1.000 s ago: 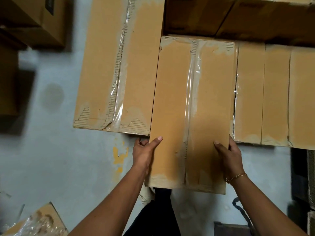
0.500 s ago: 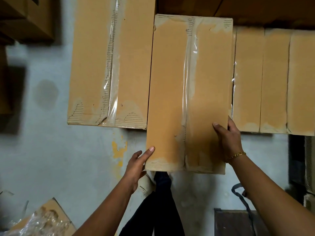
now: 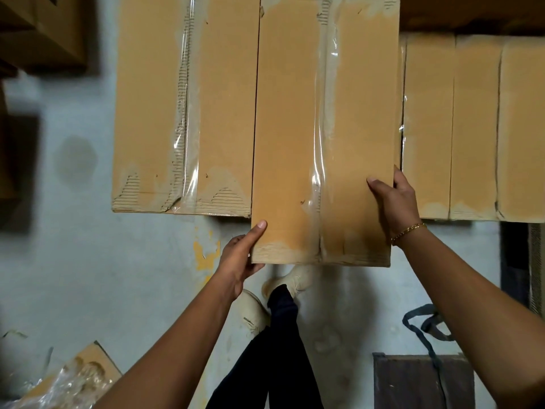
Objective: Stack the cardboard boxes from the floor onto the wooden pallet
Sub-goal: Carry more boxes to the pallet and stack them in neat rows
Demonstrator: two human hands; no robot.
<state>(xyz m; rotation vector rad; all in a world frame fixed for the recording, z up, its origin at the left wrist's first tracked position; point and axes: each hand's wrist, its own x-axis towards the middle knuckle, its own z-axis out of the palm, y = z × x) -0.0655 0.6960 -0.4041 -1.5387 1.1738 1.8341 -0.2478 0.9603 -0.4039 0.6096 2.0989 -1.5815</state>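
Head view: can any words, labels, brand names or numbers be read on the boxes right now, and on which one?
No readable text anywhere.
held box: plain brown cardboard and clear tape, no print.
box on its left: torn paper and clear tape only.
boxes on its right: no print shows.
box in the top left corner: too dark and blurred to tell.

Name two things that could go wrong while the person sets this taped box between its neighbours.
Pinched fingers: the right hand grips the held box on the side facing the row of boxes, with little gap. Dropped load: the left hand holds only the near corner, and the near end hangs over a shoe, so a slip might hit the foot.
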